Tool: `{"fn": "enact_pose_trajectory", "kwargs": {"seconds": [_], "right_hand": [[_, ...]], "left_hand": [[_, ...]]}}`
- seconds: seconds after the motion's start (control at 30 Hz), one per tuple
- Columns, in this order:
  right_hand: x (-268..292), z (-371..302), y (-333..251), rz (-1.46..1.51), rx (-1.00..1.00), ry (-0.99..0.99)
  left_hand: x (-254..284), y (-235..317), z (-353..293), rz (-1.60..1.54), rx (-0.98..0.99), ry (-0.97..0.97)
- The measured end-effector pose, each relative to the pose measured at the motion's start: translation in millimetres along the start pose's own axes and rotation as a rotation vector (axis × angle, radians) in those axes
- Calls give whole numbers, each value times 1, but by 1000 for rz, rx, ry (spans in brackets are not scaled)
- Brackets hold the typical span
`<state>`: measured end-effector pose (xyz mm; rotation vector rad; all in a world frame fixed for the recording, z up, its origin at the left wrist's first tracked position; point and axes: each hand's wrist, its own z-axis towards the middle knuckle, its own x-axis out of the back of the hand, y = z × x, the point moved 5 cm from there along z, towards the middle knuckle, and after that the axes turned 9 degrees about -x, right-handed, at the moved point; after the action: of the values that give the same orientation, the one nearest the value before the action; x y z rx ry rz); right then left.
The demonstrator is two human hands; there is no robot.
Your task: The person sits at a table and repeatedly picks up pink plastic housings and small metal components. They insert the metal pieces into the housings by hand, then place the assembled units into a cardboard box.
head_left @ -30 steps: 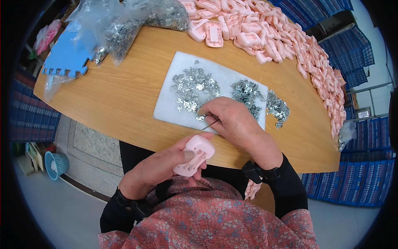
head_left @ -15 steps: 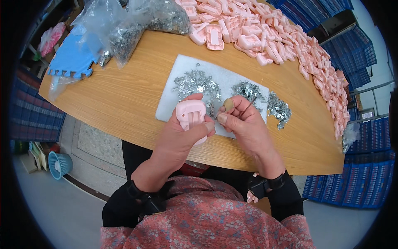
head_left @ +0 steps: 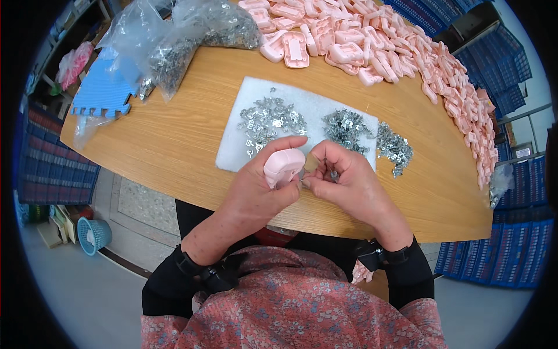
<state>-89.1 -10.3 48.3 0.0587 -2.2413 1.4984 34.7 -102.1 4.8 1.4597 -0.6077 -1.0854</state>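
Observation:
My left hand (head_left: 256, 183) is closed around a pink plastic housing (head_left: 283, 164), which is tilted so its hollow side faces right. My right hand (head_left: 351, 186) is pinched against the housing's right edge, with a small metal piece (head_left: 333, 174) showing among its curled fingers. What sits right at the fingertips is mostly hidden. A tan covering (head_left: 313, 163) wraps one right fingertip. Just beyond my hands lies a white foam sheet (head_left: 232, 148), bearing a loose heap of small metal contacts (head_left: 273, 119) and a denser heap of metal parts (head_left: 347, 127).
More metal parts (head_left: 395, 148) spill onto the wooden table (head_left: 186, 128) right of the foam. Many pink housings (head_left: 349, 52) are piled along the far and right side. Clear bags of metal parts (head_left: 174, 58) and a blue foam mat (head_left: 102, 90) occupy the far left.
The housing has turned from showing its compartment face to a steeper tilt. My right hand has come in against it, and the thin rod that stuck up from that hand no longer shows.

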Motion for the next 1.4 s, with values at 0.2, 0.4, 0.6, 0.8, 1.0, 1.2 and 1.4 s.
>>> {"fn": "enact_pose_trajectory", "kwargs": {"seconds": [0.2, 0.4, 0.6, 0.8, 1.0, 1.2, 1.4], "right_hand": [[-4, -2, 25, 489, -37, 44], [-7, -7, 31, 455, -4, 60], [-3, -9, 15, 428, 113, 180], [-11, -7, 11, 308, 167, 190], [-8, -10, 9, 196, 142, 212], [-5, -11, 6, -13, 196, 276], [-12, -17, -12, -535, 462, 377]], "left_hand": [[-6, -10, -5, -404, 217, 89], [-7, -20, -9, -436, 258, 83], [-10, -22, -10, -871, 314, -20], [-15, -28, -15, -850, 391, 10], [-16, -27, -15, -809, 404, 24], [-17, -30, -15, -770, 421, 24], [-21, -32, -12, -542, 455, 38]]}}
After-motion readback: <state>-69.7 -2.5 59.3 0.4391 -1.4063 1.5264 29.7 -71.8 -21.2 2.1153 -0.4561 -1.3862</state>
